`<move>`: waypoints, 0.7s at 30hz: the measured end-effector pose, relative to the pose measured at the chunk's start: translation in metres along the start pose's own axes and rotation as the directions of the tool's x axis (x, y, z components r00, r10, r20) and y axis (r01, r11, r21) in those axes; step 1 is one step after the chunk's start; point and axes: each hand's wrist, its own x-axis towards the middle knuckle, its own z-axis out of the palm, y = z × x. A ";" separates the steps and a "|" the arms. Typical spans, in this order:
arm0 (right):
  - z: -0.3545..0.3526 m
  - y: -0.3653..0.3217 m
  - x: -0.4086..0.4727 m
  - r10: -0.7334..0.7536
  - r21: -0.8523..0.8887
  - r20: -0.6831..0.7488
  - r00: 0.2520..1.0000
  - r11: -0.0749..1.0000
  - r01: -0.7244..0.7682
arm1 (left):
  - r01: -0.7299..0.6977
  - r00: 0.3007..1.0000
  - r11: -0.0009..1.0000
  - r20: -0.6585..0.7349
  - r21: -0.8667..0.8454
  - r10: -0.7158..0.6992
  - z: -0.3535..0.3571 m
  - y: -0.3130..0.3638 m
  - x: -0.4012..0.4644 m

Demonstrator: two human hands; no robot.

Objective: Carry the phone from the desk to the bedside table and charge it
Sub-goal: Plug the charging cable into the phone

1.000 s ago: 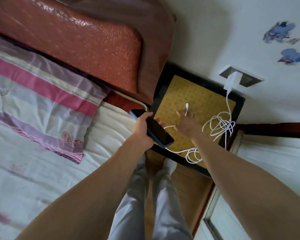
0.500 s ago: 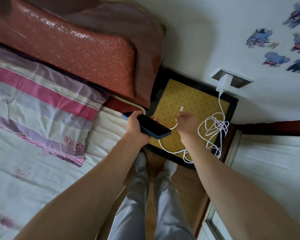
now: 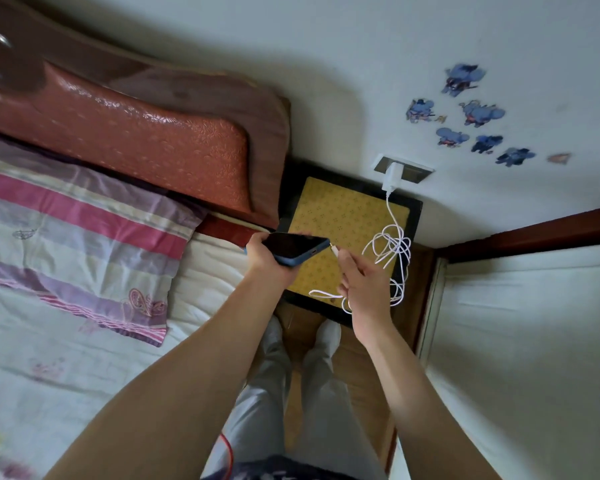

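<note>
My left hand (image 3: 267,254) grips a dark phone in a blue case (image 3: 297,247), held flat above the left edge of the bedside table (image 3: 340,216), its port end facing right. My right hand (image 3: 359,282) pinches the plug end of the white charging cable (image 3: 392,247), and the plug tip sits just right of the phone's port, almost touching it. The rest of the cable lies in loose loops on the table's yellow top and runs up to a white charger (image 3: 392,174) plugged into the wall socket (image 3: 404,169).
The bed with a striped pillow (image 3: 80,233) and red padded headboard (image 3: 136,140) lies to the left. A white door or cabinet panel (image 3: 520,341) stands at the right. My legs stand on the wooden floor (image 3: 357,368) in front of the table.
My right hand lifted the cable's plug off the table and brought it left to the phone's port end. My left hand turned the phone flat and level. The camera view shifted.
</note>
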 end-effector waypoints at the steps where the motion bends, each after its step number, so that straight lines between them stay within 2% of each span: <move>1: -0.001 -0.003 -0.011 -0.012 -0.013 0.004 1.000 1.000 0.012 | -0.006 1.000 1.000 0.005 -0.012 0.006 0.002 -0.003 -0.006; 5: -0.004 -0.014 -0.044 -0.079 -0.051 0.021 0.997 0.995 0.080 | 0.007 0.999 0.999 0.052 -0.043 -0.005 0.006 -0.019 -0.033; 10: -0.011 -0.024 -0.062 -0.174 -0.186 0.015 0.985 0.967 0.173 | 0.027 0.998 0.995 0.051 -0.099 -0.022 0.010 -0.030 -0.056; 14: -0.014 -0.027 -0.070 -0.237 -0.268 0.023 0.971 0.934 0.235 | 0.012 0.998 0.996 0.065 -0.085 -0.006 0.013 -0.034 -0.068; 21: -0.015 -0.024 -0.079 -0.278 -0.294 0.021 0.960 0.916 0.272 | -0.046 0.993 0.999 0.108 -0.005 0.046 0.008 -0.034 -0.076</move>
